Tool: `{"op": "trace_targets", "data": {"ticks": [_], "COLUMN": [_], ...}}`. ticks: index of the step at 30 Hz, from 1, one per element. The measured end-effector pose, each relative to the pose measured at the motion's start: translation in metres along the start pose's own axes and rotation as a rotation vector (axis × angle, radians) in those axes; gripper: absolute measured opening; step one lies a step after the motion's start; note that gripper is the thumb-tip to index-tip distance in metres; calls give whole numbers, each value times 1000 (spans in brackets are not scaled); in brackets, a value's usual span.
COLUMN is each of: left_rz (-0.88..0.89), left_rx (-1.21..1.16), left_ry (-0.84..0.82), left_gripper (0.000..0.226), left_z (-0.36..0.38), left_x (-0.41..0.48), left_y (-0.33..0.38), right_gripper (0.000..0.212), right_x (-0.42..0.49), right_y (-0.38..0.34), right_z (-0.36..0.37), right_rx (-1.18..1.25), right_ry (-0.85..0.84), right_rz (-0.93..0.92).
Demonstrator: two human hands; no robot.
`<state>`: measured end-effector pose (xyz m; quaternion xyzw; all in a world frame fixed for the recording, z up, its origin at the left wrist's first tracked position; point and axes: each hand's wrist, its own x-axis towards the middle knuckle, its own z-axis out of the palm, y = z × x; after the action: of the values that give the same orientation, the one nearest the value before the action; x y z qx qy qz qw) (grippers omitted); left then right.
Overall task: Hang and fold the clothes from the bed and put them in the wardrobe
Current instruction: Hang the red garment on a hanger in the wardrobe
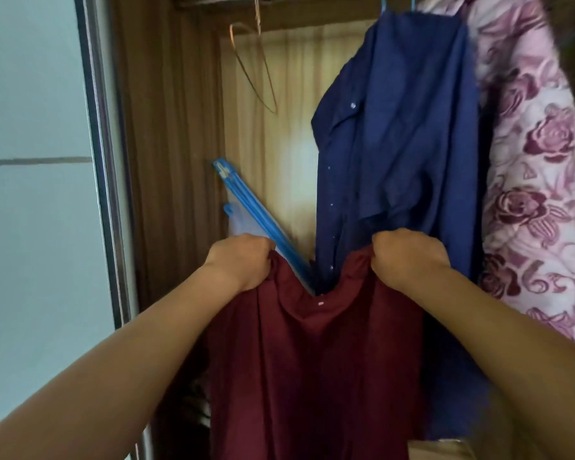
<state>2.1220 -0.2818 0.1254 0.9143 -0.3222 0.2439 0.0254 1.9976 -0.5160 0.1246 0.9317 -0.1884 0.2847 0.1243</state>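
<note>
Left hand [243, 260] and right hand [409, 257]: each has its fingers curled round a bunched shoulder of the dark maroon knit top [312, 360]. The top is held up at the open brown wooden wardrobe [173, 127], neckline sagging between the hands, long axis hanging straight down.

Bare copper-coloured wire hanger [253, 68] hangs above and to the left, nearer the left hand.

Inside the wardrobe:
- a navy button shirt [395, 144] on a hanger, just behind the top
- a pink rose-print quilted piece [538, 161] on the right
- a blue-edged clear zip bag [256, 214], leaning low on the left

Both forearms bare as far as visible, L hand [241, 260] & R hand [409, 257] bare too, knuckles rounded.
</note>
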Motion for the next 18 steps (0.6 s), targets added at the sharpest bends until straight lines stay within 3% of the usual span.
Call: {"op": "trace_targets", "data": {"ticks": [8, 12, 16, 18], "left_rz": [-18, -68, -153, -184], "left_rx": [39, -19, -191, -249], "left_ry": [26, 75, 269, 357], "left_gripper": [29, 35, 36, 33], "left_z": [-64, -98, -135, -143], "left_x": [72, 107, 133, 142], "left_y": [0, -9, -23, -28], "right_gripper": [14, 11, 27, 24], "right_x": [46, 82, 129, 148], "right_y": [9, 14, 29, 33], "right_z": [-72, -105, -135, -143], "right_rx": [-88, 112, 380, 475], "right_ry": [58, 74, 264, 351], "right_rz": [92, 211, 324, 336]}}
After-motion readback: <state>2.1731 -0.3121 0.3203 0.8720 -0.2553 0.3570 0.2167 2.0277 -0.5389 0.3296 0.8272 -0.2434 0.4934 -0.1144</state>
